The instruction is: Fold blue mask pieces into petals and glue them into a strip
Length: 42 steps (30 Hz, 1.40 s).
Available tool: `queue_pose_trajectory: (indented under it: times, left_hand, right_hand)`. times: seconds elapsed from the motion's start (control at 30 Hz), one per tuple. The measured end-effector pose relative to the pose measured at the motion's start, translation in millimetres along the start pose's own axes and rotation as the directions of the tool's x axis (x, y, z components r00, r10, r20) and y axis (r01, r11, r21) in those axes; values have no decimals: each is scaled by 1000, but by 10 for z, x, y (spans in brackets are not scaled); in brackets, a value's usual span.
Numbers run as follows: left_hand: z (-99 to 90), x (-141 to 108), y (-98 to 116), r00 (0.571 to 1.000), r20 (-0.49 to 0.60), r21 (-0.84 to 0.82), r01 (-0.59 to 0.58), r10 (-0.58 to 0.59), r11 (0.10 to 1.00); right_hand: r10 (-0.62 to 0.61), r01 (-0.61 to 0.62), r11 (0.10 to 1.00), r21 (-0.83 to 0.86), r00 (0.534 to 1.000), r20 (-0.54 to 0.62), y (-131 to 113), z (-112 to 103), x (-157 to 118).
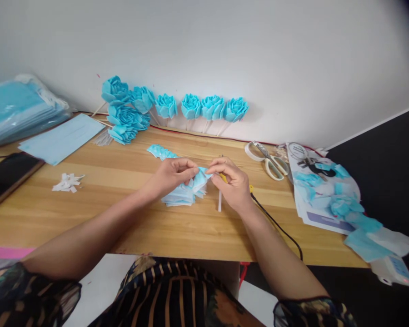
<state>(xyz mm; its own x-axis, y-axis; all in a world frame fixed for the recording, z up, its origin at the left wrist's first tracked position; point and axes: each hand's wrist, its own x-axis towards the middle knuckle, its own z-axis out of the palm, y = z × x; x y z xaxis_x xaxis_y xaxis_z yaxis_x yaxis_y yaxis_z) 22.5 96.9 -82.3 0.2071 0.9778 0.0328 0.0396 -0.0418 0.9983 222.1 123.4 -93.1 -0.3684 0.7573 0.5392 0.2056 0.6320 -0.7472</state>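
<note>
Between my two hands is a small light-blue fabric piece, pinched at its edges above the table. My left hand grips its left side with thumb and forefinger. On its right side, my right hand closes its fingertips on the same piece. Just below lies a stack of pale blue and white fabric pieces. Behind my left hand is a row of folded blue petals. A glue gun with a yellow tip is mostly hidden under my right hand, its clear glue stick poking out.
Finished blue fabric flowers on sticks lean along the wall. Scissors and a tape roll lie at back right, beside papers with blue scraps. A black cable crosses the right side. At left are a phone and white strips.
</note>
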Motion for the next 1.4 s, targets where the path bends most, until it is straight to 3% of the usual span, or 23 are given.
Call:
queue_pose_trajectory:
  times: [0.3,0.4,0.53,0.8,0.93,1.2,1.4]
  left_hand:
    - [4,-8,14,998,4,4,-56,56,998]
    - [12,-5,-8,997,-17,5,-70,70,998]
    - [24,-9,-19,993,-50,49,-108,111,993]
    - [57,-13,-13,979,-68,99,-186,194,978]
    - [73,-23,-30,972,-63,150,-213,225,965]
    - [65,-51,14,974,-26,262,-211,225,942]
    - [49,-55,18,971,38,342,-234,235,910]
  right_hand:
    - [0,1,1000,-11,999,51,-41,12,-12]
    - [91,-105,984,145,991,95,-37,-10,-27]
    - [224,-272,891,364,960,171,-13,-20,-43]
    - [357,-401,863,307,915,191,-22,73,-30]
    - [349,-405,870,282,909,228,-29,104,-50]
    - [349,-351,904,244,936,51,5,65,-36]
    - [325,-335,907,254,942,83,-8,86,-51]
